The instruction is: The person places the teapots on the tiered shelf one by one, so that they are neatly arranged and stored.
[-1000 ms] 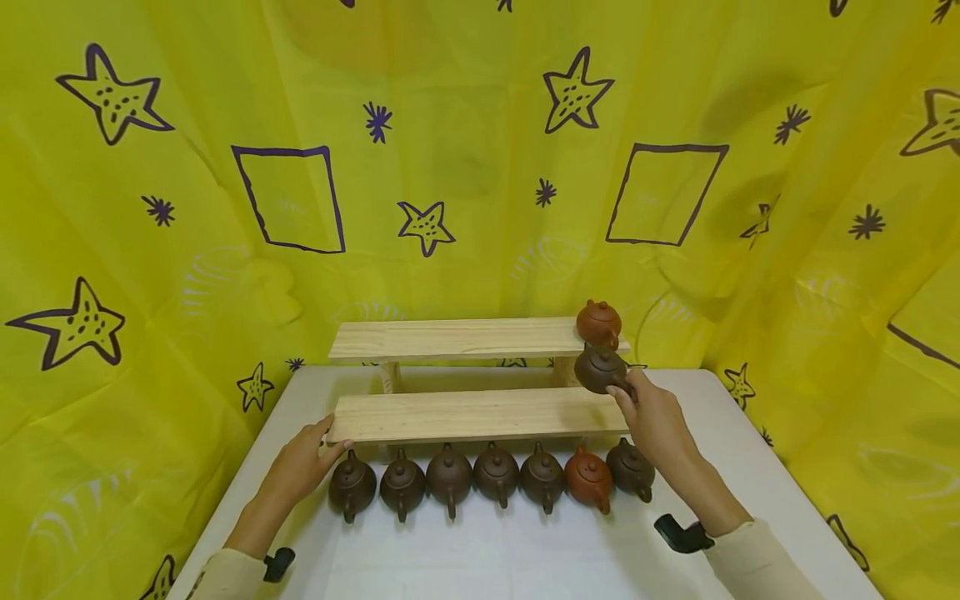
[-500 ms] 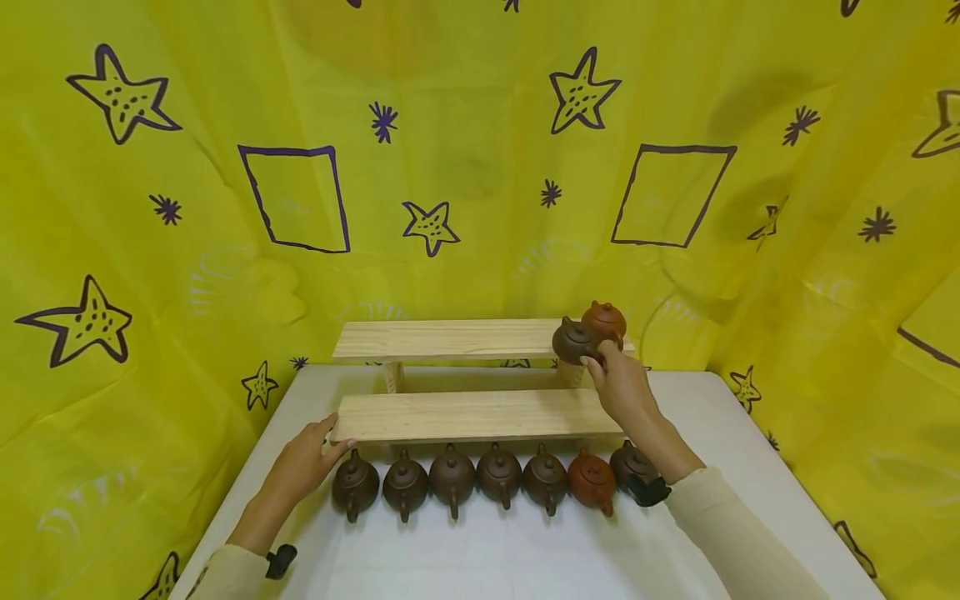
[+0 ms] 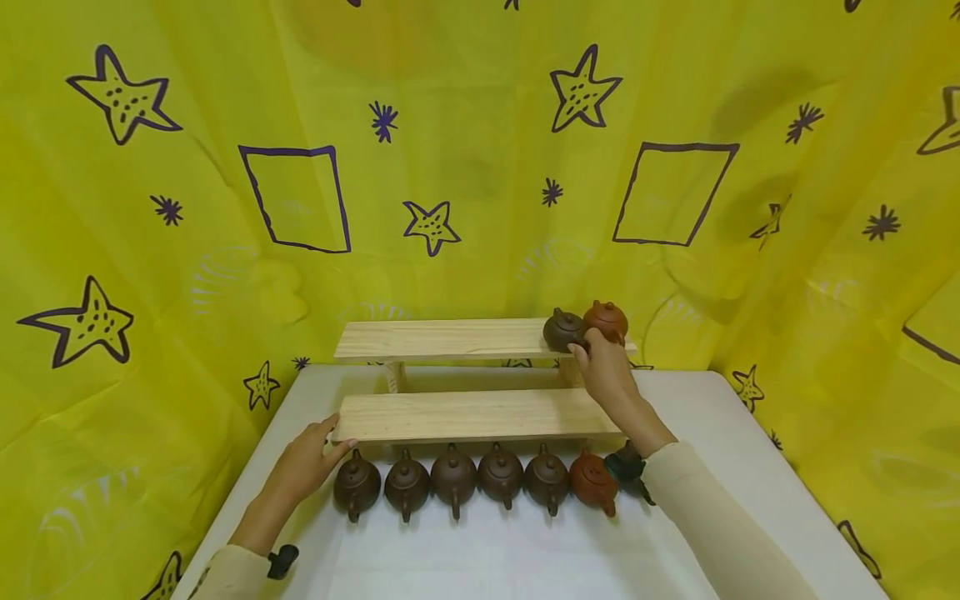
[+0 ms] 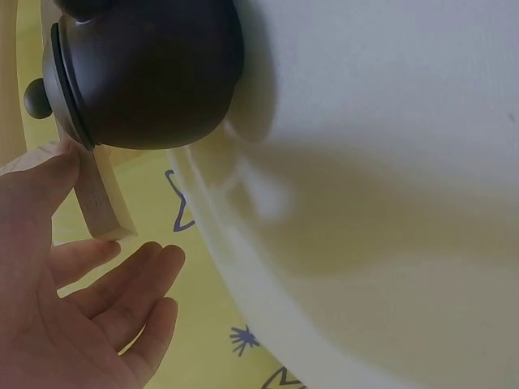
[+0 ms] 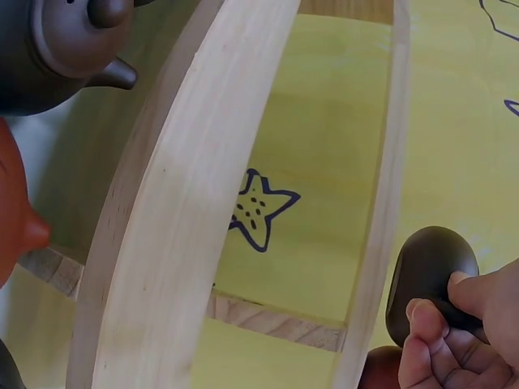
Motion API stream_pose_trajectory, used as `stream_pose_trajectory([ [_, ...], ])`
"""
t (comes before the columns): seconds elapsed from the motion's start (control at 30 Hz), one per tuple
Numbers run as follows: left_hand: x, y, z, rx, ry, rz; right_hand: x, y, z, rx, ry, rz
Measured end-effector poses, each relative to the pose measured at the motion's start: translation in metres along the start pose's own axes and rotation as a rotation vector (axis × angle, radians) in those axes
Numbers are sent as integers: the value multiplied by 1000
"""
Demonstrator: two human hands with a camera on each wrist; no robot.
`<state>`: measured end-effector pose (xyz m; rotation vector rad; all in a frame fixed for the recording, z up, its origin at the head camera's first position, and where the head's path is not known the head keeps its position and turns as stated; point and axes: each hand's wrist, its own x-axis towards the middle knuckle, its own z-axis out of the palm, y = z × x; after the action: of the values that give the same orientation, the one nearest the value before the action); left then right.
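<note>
Dark brown clay fills the pinch of a right hand (image 3: pixel 609 377), whose thumb and fingers close on the handle of a teapot (image 3: pixel 562 332) at the front edge of a wooden upper board (image 3: pixel 442 337), near its right end. The pot is upright, spout pointing away from the person; whether its base bears fully on the wood cannot be told. Just beside it, at the board's right end, sits a red-orange teapot (image 3: pixel 606 318).

A left hand (image 3: pixel 302 460) touches the left end of the lower board (image 3: pixel 472 415) with thumb and index finger, its other fingers loosely extended and clear of the wood.

Seven teapots line the white table (image 3: pixel 525 567) along the lower board's front edge, handles toward the person: five dark pots (image 3: pixel 455 479) from the left corner, a reddish pot (image 3: pixel 593 483) sixth, and a last dark pot (image 3: pixel 637 488) by the right corner, partly hidden by a black wrist device (image 3: pixel 624 464). Beyond the table's back edge hangs yellow cloth (image 3: pixel 480 275) printed with stars and squares.
</note>
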<state>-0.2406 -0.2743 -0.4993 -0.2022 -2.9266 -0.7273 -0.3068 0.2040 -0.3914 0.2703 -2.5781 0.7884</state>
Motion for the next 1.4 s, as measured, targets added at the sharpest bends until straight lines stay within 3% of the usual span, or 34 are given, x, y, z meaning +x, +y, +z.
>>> stream_pose_trajectory([
  [0.5, 0, -1, 2, 3, 0, 2, 15, -2, 13, -7, -17, 93],
  [0.77, -1, 0, 1, -4, 2, -8, 23, -9, 13, -3, -72, 167],
  [1.4, 0, 1, 2, -3, 4, -6, 26, -3, 12, -39, -73, 148],
])
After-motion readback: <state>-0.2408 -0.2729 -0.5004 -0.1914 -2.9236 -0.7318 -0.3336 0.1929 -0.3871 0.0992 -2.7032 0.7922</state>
